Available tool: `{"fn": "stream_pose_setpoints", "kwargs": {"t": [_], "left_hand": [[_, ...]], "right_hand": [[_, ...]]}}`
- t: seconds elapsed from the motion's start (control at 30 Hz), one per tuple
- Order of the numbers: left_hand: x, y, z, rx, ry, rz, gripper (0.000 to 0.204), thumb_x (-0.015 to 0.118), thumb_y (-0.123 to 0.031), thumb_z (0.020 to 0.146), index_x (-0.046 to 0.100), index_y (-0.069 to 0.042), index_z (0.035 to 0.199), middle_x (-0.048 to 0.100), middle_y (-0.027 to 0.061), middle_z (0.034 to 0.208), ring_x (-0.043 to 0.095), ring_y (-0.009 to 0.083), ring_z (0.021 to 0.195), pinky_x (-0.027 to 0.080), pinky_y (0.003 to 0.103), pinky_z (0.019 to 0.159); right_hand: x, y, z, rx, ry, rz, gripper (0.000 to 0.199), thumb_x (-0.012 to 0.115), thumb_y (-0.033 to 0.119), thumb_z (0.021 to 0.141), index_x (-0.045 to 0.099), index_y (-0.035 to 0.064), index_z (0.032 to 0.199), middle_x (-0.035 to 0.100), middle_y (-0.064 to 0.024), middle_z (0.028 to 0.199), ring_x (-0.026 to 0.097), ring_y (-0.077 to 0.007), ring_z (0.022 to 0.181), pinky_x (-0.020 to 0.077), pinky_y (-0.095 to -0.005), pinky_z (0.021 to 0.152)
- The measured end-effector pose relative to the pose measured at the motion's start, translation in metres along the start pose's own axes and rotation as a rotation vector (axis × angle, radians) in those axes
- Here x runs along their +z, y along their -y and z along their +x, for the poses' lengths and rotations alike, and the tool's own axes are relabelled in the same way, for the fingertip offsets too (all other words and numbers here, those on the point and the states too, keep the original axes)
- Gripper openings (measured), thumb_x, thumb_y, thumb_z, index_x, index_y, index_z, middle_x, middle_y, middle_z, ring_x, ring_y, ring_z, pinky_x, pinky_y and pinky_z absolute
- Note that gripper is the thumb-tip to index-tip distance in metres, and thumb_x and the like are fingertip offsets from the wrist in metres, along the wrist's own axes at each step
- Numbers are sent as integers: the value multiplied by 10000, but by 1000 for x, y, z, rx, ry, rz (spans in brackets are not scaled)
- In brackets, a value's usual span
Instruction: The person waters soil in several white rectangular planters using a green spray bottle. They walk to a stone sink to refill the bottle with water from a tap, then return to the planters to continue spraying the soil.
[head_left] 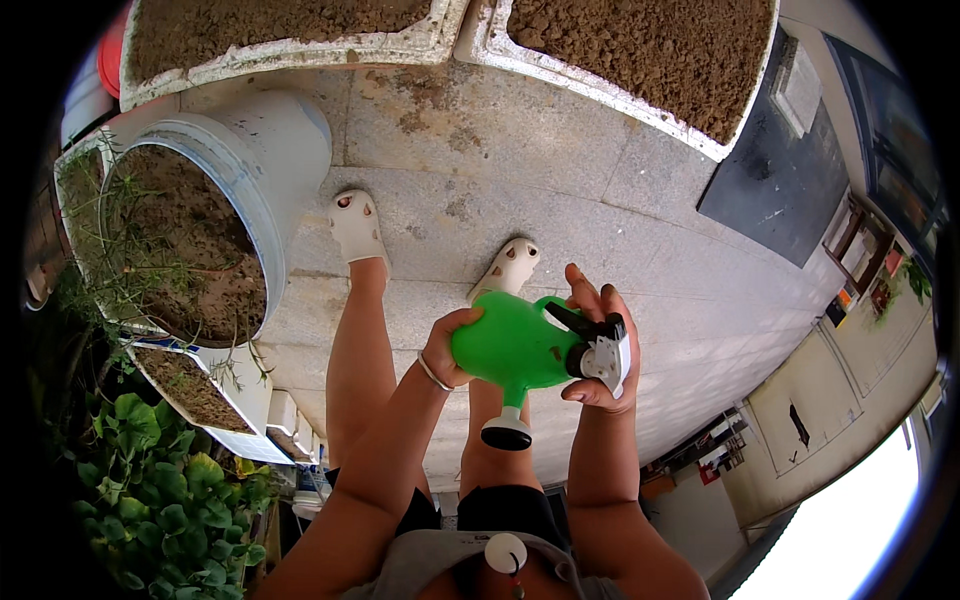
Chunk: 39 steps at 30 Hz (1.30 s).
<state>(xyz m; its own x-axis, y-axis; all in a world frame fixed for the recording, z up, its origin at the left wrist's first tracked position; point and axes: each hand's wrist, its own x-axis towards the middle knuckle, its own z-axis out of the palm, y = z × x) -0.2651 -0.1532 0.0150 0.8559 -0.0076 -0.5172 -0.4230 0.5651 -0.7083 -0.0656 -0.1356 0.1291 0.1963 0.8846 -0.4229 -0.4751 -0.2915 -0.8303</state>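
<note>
Steadying the watering can (500, 345), the left hand (447, 347) clasps its base; the right hand (618, 393) grips the spray head (604, 357). Keep both aligned.

The green watering can (505, 345) is partly hiding the left hand (447, 348). The upper edge is cropping two soil-filled planters (290, 53) (600, 84).
</note>
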Motion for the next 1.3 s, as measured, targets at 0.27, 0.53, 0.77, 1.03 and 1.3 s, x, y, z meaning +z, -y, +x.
{"fn": "stream_pose_setpoints", "kwargs": {"t": [0.27,0.53,0.77,1.03,1.3], "left_hand": [[1,-6,-2,46,30,101,435,521,-271,939,539,60,1221,650,182,1107,663,272,976,545,396,856],[-3,-1,0,46,-18,63,429,531,-254,932,535,64,1220,648,190,1103,660,287,982,541,407,870],[2,2,4,79,28,50,444,548,-256,926,520,59,1237,650,165,1081,664,259,950,557,384,822],[-9,-6,0,120,44,102,405,530,-291,937,585,52,1147,671,142,1015,664,232,891,550,355,776],[-4,-5,1,164,28,158,412,543,-299,928,587,40,1157,675,134,1016,665,231,887,540,351,794]], "right_hand": [[19,18,18,-225,249,-495,460,879,260,665,580,109,981,703,-93,960,575,-280,923,432,-415,854],[26,20,15,-225,160,-635,364,819,316,747,614,103,958,707,-54,918,565,-248,903,429,-409,873],[22,20,16,-222,201,-581,434,824,288,734,626,49,1038,697,-140,1051,576,-309,1015,433,-438,931],[17,3,10,-144,53,-421,547,853,261,686,594,25,1107,657,-185,1144,516,-377,1188,383,-480,1019],[8,0,9,-132,94,-348,536,847,174,667,581,28,1109,630,-200,1201,499,-398,1227,373,-481,1039]]}}
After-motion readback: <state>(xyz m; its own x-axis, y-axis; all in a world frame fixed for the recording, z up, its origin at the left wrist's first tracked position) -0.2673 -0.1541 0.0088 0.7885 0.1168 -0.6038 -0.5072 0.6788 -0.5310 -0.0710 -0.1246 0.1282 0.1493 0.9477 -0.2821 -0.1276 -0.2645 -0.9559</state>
